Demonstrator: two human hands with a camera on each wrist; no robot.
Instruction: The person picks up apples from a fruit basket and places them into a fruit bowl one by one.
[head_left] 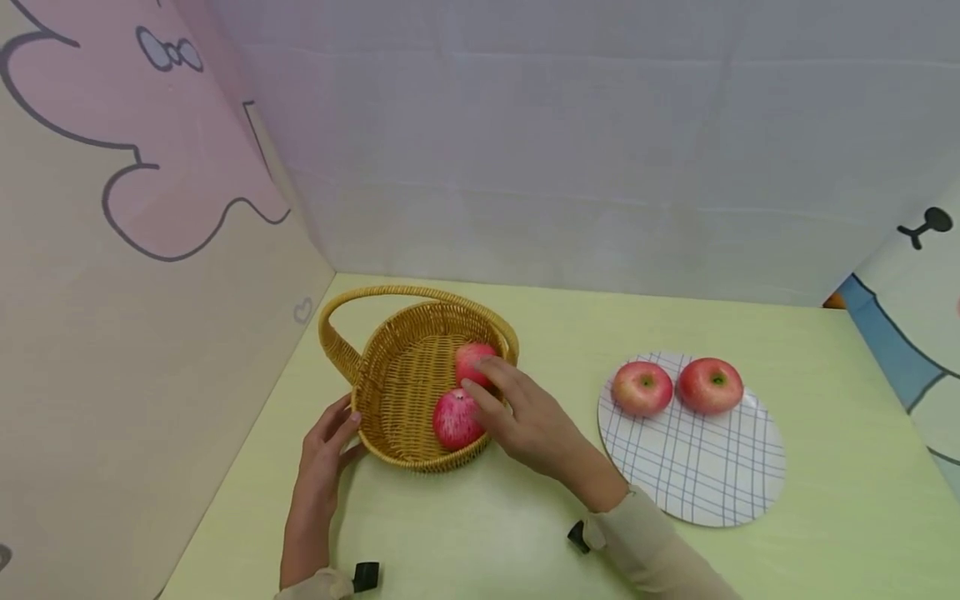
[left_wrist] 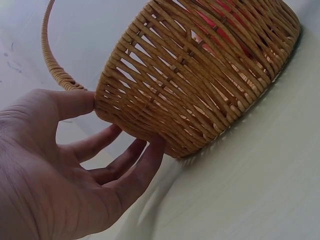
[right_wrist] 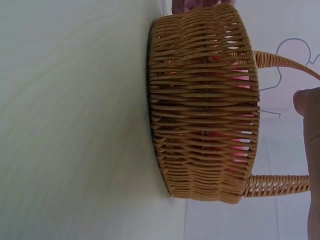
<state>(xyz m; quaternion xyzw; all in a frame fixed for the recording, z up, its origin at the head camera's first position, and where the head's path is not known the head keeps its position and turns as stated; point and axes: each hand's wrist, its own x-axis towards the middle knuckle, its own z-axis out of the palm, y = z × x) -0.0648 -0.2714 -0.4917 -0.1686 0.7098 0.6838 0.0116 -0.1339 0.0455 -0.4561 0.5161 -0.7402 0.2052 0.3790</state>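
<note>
My left hand (head_left: 327, 446) holds the wicker basket (head_left: 408, 408) at its near left side, thumb on the rim and fingers against the outer wall. Inside the basket's right half are two apples: a pink-red one (head_left: 471, 360) toward the back and a streaked red one (head_left: 454, 421) in front. My right hand (head_left: 536, 425) reaches over the right rim, its index finger and thumb extended over these apples. From the right wrist, only part of this hand (right_wrist: 312, 145) shows above the rim; its other fingers are hidden.
Right of the basket lies a round white plate (head_left: 697, 475) with blue grid lines. Two red apples, one on the left (head_left: 642, 388) and one on the right (head_left: 710, 386), sit on its back part. The basket's tall handle (head_left: 405, 291) arches toward the back. Walls border the pale table (head_left: 487, 533).
</note>
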